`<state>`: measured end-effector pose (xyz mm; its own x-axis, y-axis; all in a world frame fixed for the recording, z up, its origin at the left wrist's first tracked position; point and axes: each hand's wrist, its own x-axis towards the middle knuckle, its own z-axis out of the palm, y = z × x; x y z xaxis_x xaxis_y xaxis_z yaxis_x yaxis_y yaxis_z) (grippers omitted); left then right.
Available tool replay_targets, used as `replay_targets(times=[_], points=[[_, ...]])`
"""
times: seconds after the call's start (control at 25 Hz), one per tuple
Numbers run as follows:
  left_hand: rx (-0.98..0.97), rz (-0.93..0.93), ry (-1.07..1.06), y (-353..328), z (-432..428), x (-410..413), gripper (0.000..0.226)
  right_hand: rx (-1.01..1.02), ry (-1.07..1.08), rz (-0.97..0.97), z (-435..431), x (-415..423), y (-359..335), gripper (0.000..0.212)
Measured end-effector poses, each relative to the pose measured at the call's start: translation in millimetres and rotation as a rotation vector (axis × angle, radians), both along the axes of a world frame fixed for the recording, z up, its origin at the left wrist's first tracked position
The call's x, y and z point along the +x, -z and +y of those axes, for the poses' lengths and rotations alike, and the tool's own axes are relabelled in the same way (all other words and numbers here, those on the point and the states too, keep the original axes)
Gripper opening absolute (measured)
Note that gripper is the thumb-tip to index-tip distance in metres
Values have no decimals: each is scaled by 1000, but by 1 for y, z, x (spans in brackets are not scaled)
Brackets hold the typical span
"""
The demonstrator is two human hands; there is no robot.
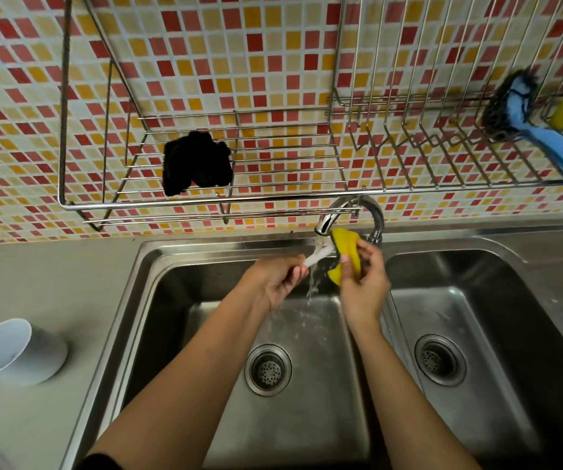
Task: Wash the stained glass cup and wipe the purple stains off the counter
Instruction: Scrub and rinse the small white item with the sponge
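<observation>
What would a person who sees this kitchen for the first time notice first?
First the two hands over the left sink basin: the right hand grips a folded yellow sponge and the left hand holds a slender white object under the running faucet. Next the red, orange and yellow mosaic wall behind, with a black cloth lying on the wire rack.

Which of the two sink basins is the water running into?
The left basin, where the faucet's stream falls; the right basin has no stream over it.
</observation>
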<state>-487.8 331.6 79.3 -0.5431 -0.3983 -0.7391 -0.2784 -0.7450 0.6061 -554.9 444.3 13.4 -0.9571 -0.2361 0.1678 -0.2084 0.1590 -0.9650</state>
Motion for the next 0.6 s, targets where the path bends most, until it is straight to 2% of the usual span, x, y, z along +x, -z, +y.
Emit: replay_targets(times=[0.08,0.2,0.28,0.4,0.44,0.52,0.56,0.6], points=[[-141,-22,12,1,1,-3,14,37,-85,15,1,3,1,37],[-311,-53,79,-2,7,-13,14,-11,9,-34,2,2,-1,41],[-450,-87,122,-4,8,-16,14,14,-33,-16,3,2,0,41],[-592,-57,176,-6,14,-18,4,8,36,-28,6,-3,-1,38],[-710,-56,199,-6,15,-18,4,1,64,-40,6,-5,-2,37],[-1094,-132,264,-6,16,-17,8,20,-14,-36,5,-2,0,36],[-1217,-147,269,-6,16,-16,9,27,-52,-39,4,0,2,36],[-1257,-138,267,-5,17,-15,10,26,-46,-55,3,3,4,36]])
